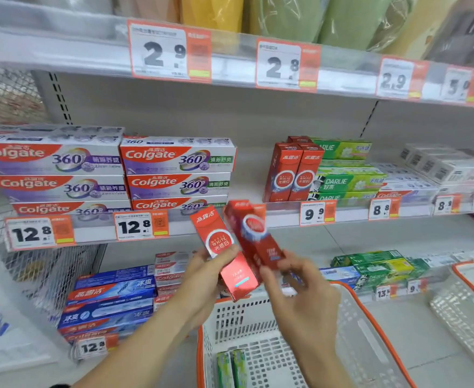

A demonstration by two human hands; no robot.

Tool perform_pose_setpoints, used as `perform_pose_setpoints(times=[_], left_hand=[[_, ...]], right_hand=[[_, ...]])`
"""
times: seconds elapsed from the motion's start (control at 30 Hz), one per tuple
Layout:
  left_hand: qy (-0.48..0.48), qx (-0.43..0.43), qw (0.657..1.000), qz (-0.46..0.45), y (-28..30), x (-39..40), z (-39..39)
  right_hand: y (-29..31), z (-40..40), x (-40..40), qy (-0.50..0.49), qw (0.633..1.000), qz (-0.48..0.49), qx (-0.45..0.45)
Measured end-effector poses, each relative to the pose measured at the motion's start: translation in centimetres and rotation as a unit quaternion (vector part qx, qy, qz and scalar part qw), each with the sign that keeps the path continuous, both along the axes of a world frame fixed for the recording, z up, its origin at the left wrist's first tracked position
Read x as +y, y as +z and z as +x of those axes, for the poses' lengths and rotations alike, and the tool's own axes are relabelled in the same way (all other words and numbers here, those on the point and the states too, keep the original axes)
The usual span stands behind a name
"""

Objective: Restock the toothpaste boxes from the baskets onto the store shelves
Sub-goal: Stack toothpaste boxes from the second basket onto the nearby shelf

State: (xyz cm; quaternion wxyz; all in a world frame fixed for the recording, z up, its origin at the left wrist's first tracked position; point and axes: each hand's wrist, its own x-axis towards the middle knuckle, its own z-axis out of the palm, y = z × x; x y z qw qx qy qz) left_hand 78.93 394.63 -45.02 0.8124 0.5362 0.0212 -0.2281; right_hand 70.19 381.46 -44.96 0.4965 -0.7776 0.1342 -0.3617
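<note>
- White plastic basket with orange rim [370, 312] sits right below, two green toothpaste boxes [231, 369] lying inside.
- Left hand [202, 275] has its grip pinching a red Optic White toothpaste box [222, 247], thumb on the front.
- Right hand [300, 287] grips a second red box [255, 233], pretty blurry.
- Both are held up just in front of the middle shelf [350, 215], where two matching red boxes [292, 175] stand upright.

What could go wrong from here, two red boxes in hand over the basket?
1. The left hand and right hand each grip a red box by its lower end only; one could slip and drop into the basket.
2. The two upright red boxes on the shelf stand on end; sliding new ones in beside them could topple them.
3. The view is blurred, so misreading the 9.9 price tag slot is possible.
</note>
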Motion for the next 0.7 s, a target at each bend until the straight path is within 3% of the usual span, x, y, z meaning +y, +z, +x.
perform_pose_setpoints(times=[0.2,0.37,0.5,0.6,0.7], left_hand=[[-0.028,-0.029,0.996,0.075,-0.8,-1.3,-1.8],[-0.085,-0.073,0.987,0.112,1.2,-0.6,-1.3],[-0.127,-0.196,0.953,0.193,4.5,-0.1,-0.3],[-0.126,-0.259,0.926,0.244,7.4,0.2,1.0],[-0.153,-0.290,0.903,0.277,9.6,0.8,2.3]], right_hand=[[-4.2,-4.0,-0.8,0.076,0.997,-0.008,-0.016],[0.5,-3.2,-4.4,0.187,0.970,0.124,0.095],[7.8,0.8,-7.6,0.300,0.939,-0.024,0.166],[13.1,4.5,-9.1,0.320,0.908,-0.185,0.197],[16.9,7.5,-9.2,0.357,0.879,-0.225,0.220]])
